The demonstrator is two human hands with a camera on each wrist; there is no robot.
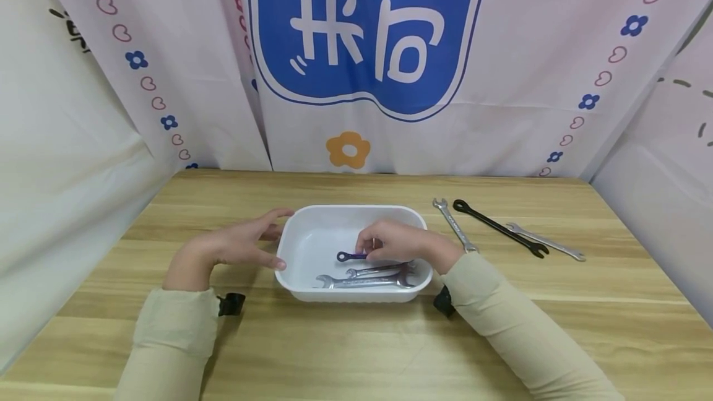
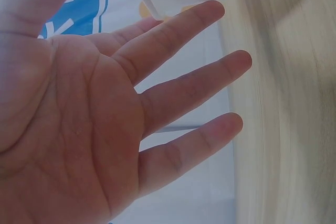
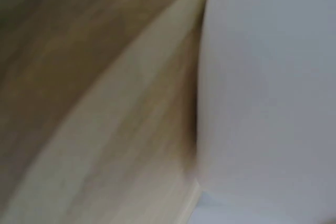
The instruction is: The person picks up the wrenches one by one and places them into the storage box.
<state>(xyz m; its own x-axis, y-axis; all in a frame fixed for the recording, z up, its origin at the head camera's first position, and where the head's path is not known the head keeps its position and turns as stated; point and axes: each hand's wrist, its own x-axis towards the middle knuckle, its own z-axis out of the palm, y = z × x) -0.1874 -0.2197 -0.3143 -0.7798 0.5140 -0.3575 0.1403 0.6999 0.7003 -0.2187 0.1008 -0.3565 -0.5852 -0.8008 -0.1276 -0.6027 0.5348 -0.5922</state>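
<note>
A white plastic bin (image 1: 356, 296) stands on the table in the head view. Inside it, two silver open-end wrenches, a larger one (image 1: 367, 281) and a smaller one (image 1: 373, 270), lie near the front wall. My right hand (image 1: 398, 241) reaches over the right rim and pinches a small dark purple wrench (image 1: 344, 257) above the bin floor, its ring end pointing left. At the left rim my left hand (image 1: 239, 246) has its fingers spread, the thumb touching the rim; the left wrist view shows the bare palm (image 2: 79, 114). In the right wrist view only bin wall and table appear, blurred.
Right of the bin lie a silver wrench (image 1: 453, 223), a long black wrench (image 1: 498, 228) and another silver wrench (image 1: 548, 242). The wooden table (image 1: 356, 351) ends at a printed cloth backdrop (image 1: 223, 116) behind, with white cloth at both sides.
</note>
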